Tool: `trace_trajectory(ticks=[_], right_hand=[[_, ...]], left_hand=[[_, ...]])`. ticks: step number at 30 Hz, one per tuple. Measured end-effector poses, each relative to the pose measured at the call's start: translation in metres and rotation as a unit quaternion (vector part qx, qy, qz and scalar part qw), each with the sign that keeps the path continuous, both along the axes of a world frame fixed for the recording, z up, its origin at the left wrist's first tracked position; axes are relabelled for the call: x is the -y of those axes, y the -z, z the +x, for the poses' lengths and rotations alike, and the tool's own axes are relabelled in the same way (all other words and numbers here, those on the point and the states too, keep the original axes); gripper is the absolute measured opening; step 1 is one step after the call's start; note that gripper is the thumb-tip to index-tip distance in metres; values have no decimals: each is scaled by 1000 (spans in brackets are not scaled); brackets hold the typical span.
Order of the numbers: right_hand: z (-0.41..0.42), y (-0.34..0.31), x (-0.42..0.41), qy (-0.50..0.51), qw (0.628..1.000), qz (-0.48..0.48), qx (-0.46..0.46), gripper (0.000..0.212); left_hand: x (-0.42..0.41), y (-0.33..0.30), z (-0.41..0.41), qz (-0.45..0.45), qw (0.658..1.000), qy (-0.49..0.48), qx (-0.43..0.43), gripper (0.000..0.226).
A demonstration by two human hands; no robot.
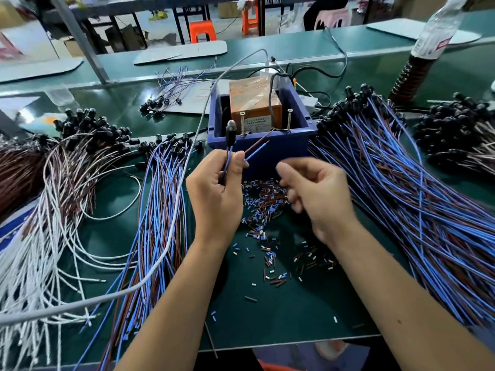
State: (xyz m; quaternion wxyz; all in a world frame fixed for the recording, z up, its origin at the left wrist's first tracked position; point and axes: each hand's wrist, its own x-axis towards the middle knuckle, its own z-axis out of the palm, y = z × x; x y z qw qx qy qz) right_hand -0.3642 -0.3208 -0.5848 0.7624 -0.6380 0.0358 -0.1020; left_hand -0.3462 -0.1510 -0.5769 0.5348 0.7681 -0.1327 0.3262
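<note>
My left hand (214, 194) pinches a doubled-over wire pair (255, 149). Its black lamp holder with a clear tip (230, 132) stands upright above my fingers, and its blue and brown free ends point up and right toward the blue box (261, 148). My right hand (318, 194) hovers just right of it with fingers loosely curled, holding nothing I can see. The blue box holds an orange unit (254, 103) and two upright screws (289, 119). Below my hands lies a scatter of cut insulation bits (267, 207).
A thick bundle of blue and brown wires with black holders (401, 183) fans out on the right. Another blue-brown bundle (158, 210) and white wires (53, 236) lie on the left. A grey cable (184, 167) crosses the green mat. A bottle (439, 25) stands at the back right.
</note>
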Motion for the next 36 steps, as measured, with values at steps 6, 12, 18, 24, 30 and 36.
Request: trace_trajectory(ticks=[6,12,18,24,30,36], right_hand=[[-5,-6,-29,-56,993,94,35,16],[-5,-12,-26,-38,991,117,58,14],[6,-15,-13,62,990,49,114,13],[17,-14,-4,250,924,-211,200,16],[19,-18,-8,274,886,-288,239,24],[15,-19,-10,275,883,-293,242,24]], left_hand=[[14,-4,-8,40,999,18,11,32],[13,-3,-8,45,998,-5,37,28],[8,-1,-5,-46,992,-103,64,19],[9,-4,-2,-96,988,-111,40,20],[8,-8,-2,-131,979,-143,61,21],[7,-9,-3,-143,975,-159,60,21]])
